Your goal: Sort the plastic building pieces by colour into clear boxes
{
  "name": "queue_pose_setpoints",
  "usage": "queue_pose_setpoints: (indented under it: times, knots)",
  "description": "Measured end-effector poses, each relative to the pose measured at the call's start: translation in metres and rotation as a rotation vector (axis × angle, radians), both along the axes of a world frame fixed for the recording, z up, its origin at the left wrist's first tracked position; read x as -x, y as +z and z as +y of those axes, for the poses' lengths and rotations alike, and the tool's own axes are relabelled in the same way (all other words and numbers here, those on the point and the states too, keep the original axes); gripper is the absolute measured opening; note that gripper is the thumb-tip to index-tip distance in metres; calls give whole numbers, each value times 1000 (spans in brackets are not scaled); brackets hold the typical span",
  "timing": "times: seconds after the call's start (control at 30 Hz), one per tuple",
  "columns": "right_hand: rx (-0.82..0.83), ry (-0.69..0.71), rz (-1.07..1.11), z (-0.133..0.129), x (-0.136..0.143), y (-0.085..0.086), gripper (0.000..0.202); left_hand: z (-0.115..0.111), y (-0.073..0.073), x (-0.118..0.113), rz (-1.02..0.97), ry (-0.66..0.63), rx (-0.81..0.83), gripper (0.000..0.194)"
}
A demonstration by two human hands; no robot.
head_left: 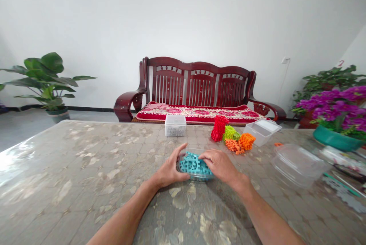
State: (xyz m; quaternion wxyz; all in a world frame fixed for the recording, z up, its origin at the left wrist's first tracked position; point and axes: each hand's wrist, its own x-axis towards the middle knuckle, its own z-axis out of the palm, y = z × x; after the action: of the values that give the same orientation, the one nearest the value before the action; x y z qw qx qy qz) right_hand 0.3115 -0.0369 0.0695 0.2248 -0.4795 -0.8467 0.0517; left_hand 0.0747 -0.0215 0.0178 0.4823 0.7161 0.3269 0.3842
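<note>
A clear plastic container (197,178) filled with light-blue notched plastic building blocks (189,164) stands on the table in front of me. My left hand (170,166) clasps its left side, thumb at the near rim and fingers around the far corner. Over the right side of the same container, my right hand (219,164) has its fingers bent together with the tips on the blue blocks. The exact piece under those fingertips is hidden by the hand.
Beyond the container stands a lidded box (175,126) with grey pieces. Joined red blocks (219,127), green blocks (231,133) and orange blocks (241,144) sit right of it. An open clear box (259,133), a larger clear tub (299,165) and a flower pot (337,138) are farther right.
</note>
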Motion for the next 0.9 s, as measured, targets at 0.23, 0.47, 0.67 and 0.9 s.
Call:
queue_pose_setpoints:
  times: [0.23, 0.47, 0.67, 0.9]
  knots:
    - [-31, -75, 115, -2, -2, 2, 30, 0, 1, -1, -31, -7, 21, 110]
    - [-74, -136, 194, -3, -8, -3, 26, 0, 1, -2, -70, 5, 48, 114]
    - [-93, -83, 165, -4, -2, -9, 31, 2, -2, 0, -69, 14, 28, 113]
    - [-107, -62, 180, -4, 0, -14, 32, 2, -4, 0, -77, 19, 26, 114]
